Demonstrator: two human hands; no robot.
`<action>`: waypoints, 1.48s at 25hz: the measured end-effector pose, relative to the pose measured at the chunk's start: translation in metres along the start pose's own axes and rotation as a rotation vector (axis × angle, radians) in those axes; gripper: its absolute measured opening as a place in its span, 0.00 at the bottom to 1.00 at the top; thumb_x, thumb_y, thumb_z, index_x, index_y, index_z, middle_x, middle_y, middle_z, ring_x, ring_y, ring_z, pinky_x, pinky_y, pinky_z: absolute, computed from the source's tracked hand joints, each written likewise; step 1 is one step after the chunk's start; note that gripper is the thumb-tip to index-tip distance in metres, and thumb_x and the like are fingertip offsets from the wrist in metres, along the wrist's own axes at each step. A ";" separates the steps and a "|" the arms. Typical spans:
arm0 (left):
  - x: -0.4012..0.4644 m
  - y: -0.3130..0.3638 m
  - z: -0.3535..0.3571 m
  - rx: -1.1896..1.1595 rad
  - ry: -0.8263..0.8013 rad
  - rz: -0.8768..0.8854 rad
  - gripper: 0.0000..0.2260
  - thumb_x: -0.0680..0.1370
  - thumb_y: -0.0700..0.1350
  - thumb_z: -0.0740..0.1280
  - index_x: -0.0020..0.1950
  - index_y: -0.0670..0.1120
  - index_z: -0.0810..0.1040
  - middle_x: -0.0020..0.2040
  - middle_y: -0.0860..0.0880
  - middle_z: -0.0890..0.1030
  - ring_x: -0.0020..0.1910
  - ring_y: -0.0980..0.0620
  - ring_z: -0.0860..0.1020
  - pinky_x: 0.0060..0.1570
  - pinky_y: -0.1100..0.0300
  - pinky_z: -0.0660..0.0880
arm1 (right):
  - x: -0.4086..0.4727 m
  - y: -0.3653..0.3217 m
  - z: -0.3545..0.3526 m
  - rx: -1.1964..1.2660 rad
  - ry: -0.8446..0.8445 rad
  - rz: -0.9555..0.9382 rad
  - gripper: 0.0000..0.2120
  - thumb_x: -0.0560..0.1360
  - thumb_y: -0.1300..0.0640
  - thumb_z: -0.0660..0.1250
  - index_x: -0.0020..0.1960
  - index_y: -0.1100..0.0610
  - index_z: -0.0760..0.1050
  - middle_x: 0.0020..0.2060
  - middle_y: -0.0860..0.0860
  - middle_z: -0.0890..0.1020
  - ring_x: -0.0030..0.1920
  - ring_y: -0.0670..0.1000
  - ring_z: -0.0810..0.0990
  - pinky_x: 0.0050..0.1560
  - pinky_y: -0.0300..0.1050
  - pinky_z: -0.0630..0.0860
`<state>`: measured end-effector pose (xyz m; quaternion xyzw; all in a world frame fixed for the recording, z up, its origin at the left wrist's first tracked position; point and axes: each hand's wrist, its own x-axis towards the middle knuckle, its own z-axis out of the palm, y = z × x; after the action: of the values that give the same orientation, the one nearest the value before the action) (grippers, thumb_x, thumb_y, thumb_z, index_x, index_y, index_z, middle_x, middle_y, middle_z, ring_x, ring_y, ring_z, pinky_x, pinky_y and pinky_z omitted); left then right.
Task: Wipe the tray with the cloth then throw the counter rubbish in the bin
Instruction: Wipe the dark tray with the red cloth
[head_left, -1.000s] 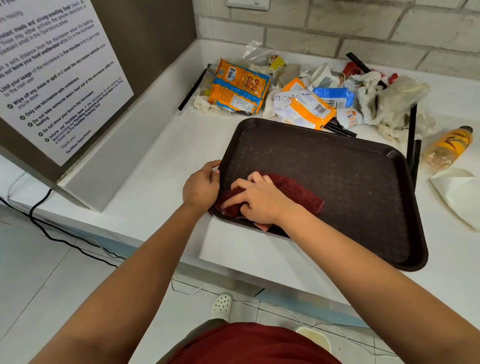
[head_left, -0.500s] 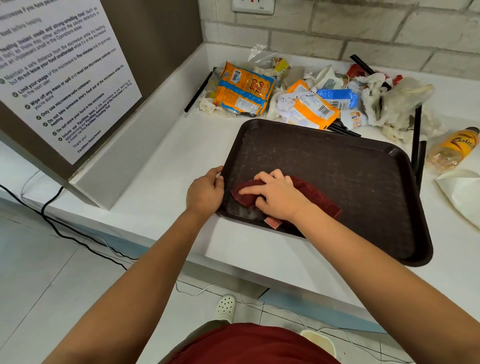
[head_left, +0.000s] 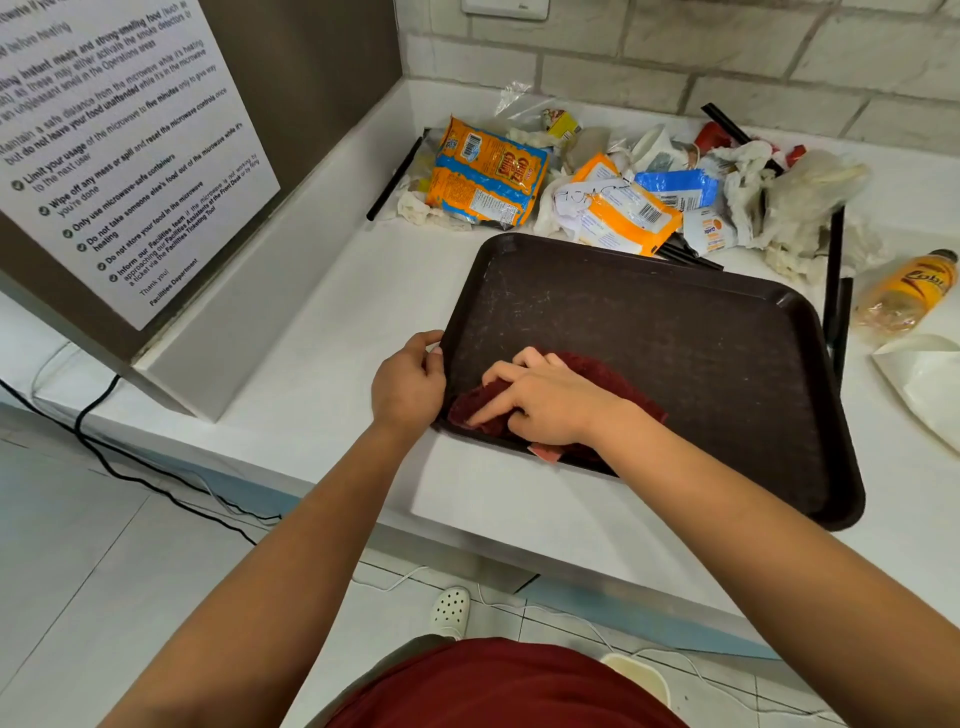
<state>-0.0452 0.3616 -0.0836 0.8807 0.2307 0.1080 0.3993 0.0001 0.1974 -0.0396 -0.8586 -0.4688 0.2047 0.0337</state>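
On counter: dark brown plastic tray lies flat on white counter, near edge close to counter front, right near corner just over the edge.
Tray surface: scuffed, pale specks on the left part.
Cloth: dark red cloth bunched on tray's near-left corner, small pink tag sticking out at tray's near rim.
Right hand: right hand lies palm-down on cloth, fingers spread and lightly bent, index finger stretched toward left rim, pressing cloth onto tray.
Left hand: left hand grips tray's left rim, thumb on top of the rim, fingers curled round the edge.
Rubbish: pile at counter back against brick wall, just behind tray's far rim: orange snack bag, orange-and-white wrapper touching the far rim, blue packet, crumpled tissues, clear plastic bag, red scrap, black sticks.
Right of tray: black stick along the right rim, orange drink bottle lying on its side, white paper bag near frame edge.
Left: grey appliance side with printed microwave-rules notice, black cable running down to the floor.
Bottom: red shirt, white clog on tiled floor.
Bin: no part identifiable.
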 end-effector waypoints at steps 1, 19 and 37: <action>0.000 -0.001 0.000 -0.003 -0.008 0.004 0.14 0.81 0.46 0.55 0.65 0.49 0.73 0.41 0.48 0.80 0.43 0.47 0.79 0.46 0.56 0.76 | -0.004 0.005 -0.001 0.022 -0.010 0.014 0.23 0.76 0.60 0.56 0.60 0.36 0.74 0.66 0.44 0.65 0.61 0.52 0.61 0.61 0.47 0.60; -0.001 0.002 0.004 0.017 0.047 -0.006 0.14 0.81 0.47 0.55 0.63 0.50 0.75 0.43 0.47 0.81 0.43 0.46 0.78 0.46 0.57 0.74 | -0.099 0.071 0.011 0.294 0.019 0.250 0.22 0.74 0.65 0.62 0.50 0.36 0.79 0.56 0.37 0.68 0.55 0.49 0.63 0.68 0.49 0.58; -0.005 0.000 0.000 -0.027 0.002 -0.024 0.15 0.81 0.46 0.56 0.66 0.47 0.74 0.52 0.45 0.82 0.51 0.45 0.79 0.51 0.59 0.73 | 0.003 0.056 0.001 0.058 0.288 0.691 0.21 0.77 0.50 0.60 0.69 0.40 0.66 0.68 0.54 0.65 0.65 0.62 0.62 0.64 0.56 0.62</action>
<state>-0.0493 0.3594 -0.0835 0.8723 0.2401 0.1074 0.4123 0.0457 0.1686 -0.0561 -0.9848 -0.1359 0.0943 0.0524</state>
